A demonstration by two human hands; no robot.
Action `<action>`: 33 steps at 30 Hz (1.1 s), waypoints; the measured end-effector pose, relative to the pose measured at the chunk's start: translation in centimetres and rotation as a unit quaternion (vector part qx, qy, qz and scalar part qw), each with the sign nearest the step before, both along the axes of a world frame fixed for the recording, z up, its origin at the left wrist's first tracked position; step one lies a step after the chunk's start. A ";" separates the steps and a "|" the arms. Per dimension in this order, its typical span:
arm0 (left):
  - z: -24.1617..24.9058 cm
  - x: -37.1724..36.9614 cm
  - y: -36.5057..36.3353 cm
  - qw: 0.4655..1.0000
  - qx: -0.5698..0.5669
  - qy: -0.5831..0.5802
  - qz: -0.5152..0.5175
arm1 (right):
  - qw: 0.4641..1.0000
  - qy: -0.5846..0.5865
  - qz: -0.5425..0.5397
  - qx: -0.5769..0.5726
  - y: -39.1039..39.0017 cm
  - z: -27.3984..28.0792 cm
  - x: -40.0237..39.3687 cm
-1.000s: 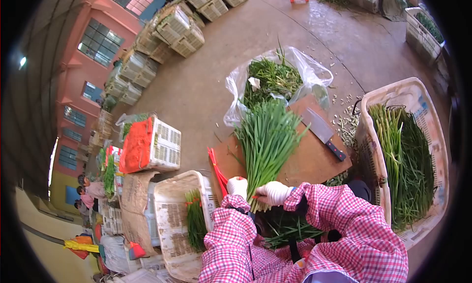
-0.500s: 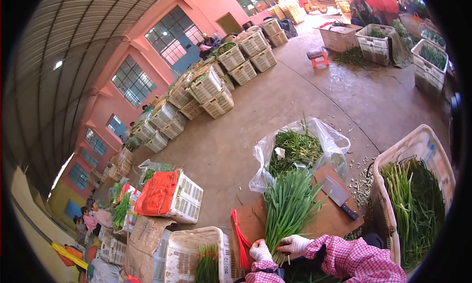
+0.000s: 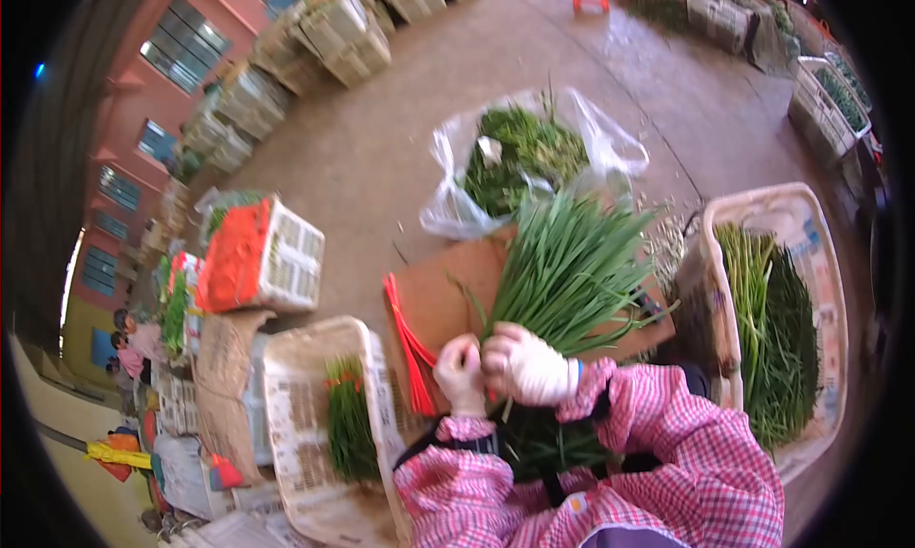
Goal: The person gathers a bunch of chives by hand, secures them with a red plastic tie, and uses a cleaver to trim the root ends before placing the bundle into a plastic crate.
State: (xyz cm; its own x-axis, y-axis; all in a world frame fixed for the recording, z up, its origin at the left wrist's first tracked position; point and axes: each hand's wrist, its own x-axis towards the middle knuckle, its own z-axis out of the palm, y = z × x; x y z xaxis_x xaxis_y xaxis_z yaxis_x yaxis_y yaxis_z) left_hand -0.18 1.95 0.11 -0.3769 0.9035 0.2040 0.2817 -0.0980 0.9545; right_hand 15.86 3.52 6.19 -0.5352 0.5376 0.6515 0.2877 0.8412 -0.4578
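My left hand is closed in a pinch at the lower end of a bunch of long green leafy stalks. Close beside it, my right hand, also in a whitish glove, has its fingers curled over the stalk ends. A sliver of red tie shows between the hands; most of it is hidden. The bunch lies across a brown board, its leaves fanning away from me. Loose red ties lie on the board's left side. Leaves partly cover a knife, leaving its dark handle visible.
A clear plastic bag of green trimmings sits beyond the board. At right stands a crate of green stalks; at left, another crate holds a tied bunch. A red cloth covers a farther crate.
My view has tilted down. Both hands have come together at the stalk ends, the left leaving the loose red ties. The bunch now covers most of the knife.
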 end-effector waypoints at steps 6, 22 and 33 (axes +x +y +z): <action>-4.4 0.5 3.1 0.991 -0.092 0.015 -0.101 | 0.993 -0.045 -0.052 -0.093 3.4 -5.4 2.3; -2.4 0.6 5.8 0.954 -0.263 0.032 -0.137 | 0.972 0.006 -0.083 -0.221 4.4 -7.7 2.4; -1.9 4.3 1.6 0.949 -0.079 0.301 0.050 | 0.960 0.088 -0.124 -0.237 4.4 -9.3 1.9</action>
State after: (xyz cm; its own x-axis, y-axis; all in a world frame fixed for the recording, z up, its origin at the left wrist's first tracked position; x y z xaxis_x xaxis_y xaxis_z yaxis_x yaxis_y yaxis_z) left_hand 4.12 3.54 -1.83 -0.3216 0.9064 0.2738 0.7803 0.0899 0.6189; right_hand 17.73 7.90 -3.14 -0.2576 0.8920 0.3716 0.3357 0.4432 -0.8312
